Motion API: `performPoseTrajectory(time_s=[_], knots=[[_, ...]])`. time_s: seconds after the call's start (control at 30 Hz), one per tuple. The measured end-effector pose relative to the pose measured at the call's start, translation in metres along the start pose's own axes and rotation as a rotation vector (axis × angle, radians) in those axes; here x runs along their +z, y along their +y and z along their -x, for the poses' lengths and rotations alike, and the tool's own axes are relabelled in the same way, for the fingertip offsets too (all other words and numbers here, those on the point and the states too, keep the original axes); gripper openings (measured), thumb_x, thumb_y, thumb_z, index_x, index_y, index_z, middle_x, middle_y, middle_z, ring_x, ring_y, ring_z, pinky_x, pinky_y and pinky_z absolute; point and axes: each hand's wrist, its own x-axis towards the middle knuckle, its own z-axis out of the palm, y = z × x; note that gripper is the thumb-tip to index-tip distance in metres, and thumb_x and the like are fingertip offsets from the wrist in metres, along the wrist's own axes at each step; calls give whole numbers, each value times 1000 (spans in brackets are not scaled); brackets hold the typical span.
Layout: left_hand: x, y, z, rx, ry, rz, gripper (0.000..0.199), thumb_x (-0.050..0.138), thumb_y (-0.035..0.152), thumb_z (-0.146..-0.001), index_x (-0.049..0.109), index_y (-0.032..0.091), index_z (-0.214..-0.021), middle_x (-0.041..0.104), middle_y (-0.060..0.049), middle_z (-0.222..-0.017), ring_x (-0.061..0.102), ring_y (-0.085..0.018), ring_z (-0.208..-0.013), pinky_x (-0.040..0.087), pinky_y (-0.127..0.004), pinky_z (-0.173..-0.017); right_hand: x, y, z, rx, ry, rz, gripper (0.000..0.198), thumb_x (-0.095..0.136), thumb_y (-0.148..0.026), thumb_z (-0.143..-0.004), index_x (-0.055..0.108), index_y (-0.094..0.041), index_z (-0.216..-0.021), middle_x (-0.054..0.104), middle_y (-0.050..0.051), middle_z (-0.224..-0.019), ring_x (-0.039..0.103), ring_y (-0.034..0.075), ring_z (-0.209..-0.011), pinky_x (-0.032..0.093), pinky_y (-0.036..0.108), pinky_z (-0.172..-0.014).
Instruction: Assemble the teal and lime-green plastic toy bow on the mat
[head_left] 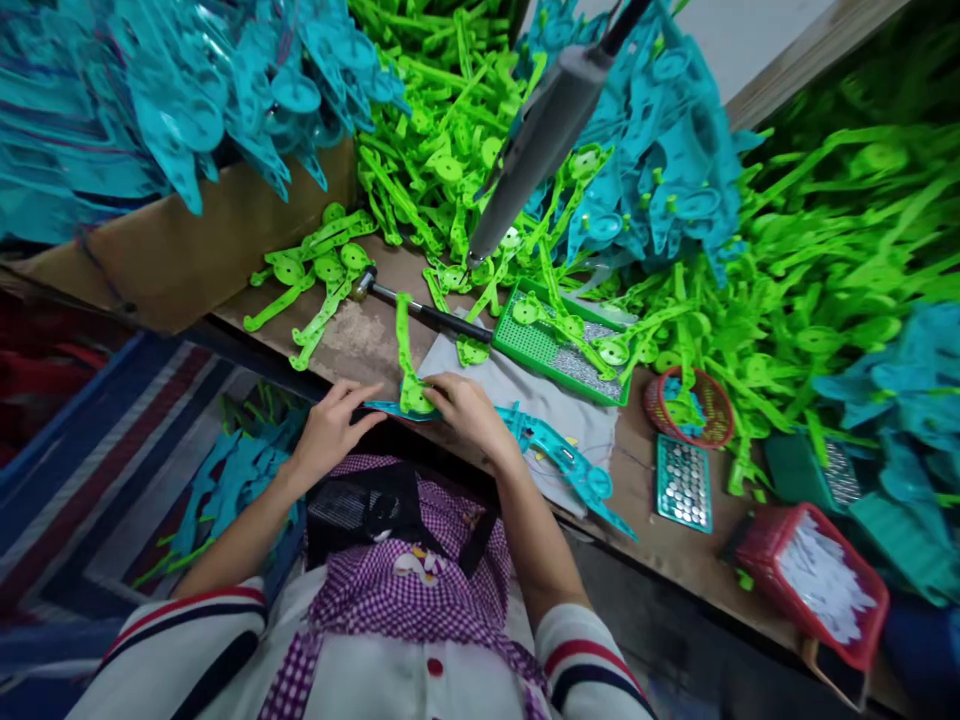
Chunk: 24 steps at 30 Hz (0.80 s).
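Green plastic piece [409, 372] pinched between left hand [330, 428] and right hand [466, 408].

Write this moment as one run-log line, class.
left hand: on teal part | right hand: on green part | hammer: lying on bench | both parts: stacked at bench edge

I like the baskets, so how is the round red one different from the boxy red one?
The round red basket is round and shallow and holds green and blue bits; the boxy red basket is rectangular and deeper and holds white pieces. The round one sits nearer the right hand; the boxy one sits at the table's edge. Both are red mesh.
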Motion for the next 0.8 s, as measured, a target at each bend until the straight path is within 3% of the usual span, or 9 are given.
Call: performPoseTrajectory(time_s=[0.13,0.3,0.43,0.57,0.8], knots=[[11,-5,-1,49,-29,126,18,56,31,-93,73,24,-96,67,-5,-91,66,-15,-80,56,-27,-74,-15,-2,15,-121,-73,34,23,50,-25,-96,71,-22,-104,74,4,-93,67,16,-84,44,25,-74],[17,-4,6,56,-19,103,16,60,32,-92,72,24,-98,67,-4,-91,66,-14,-76,57,-25,-71,-15,-2,-13,-1,-55,126,21,53,-23,-93,73,-21,-101,76,5,-92,67,19,-85,40,31,-79],[17,-6,13,182,-15,84,19,53,23,-95,72,24,-100,68,-4,-94,68,-14,-85,57,-25,-78,-9,0,-32,32,-133,119,18,56,-24,-92,73,-20,-97,76,5,-90,67,19,-83,38,34,-82],[16,-9,17,270,-11,50,20,52,19,-95,71,22,-99,68,-5,-96,68,-12,-76,57,-23,-73,-6,-4,-29,68,-171,49,15,58,-25,-90,71,-19,-94,75,4,-88,66,18,-82,38,30,-77],[17,-7,16,335,-22,34,18,55,19,-94,71,23,-99,70,-4,-92,69,-13,-80,57,-23,-73,5,-4,-24,163,-158,106,12,58,-24,-87,66,-17,-94,72,7,-94,64,23,-91,39,39,-87]])
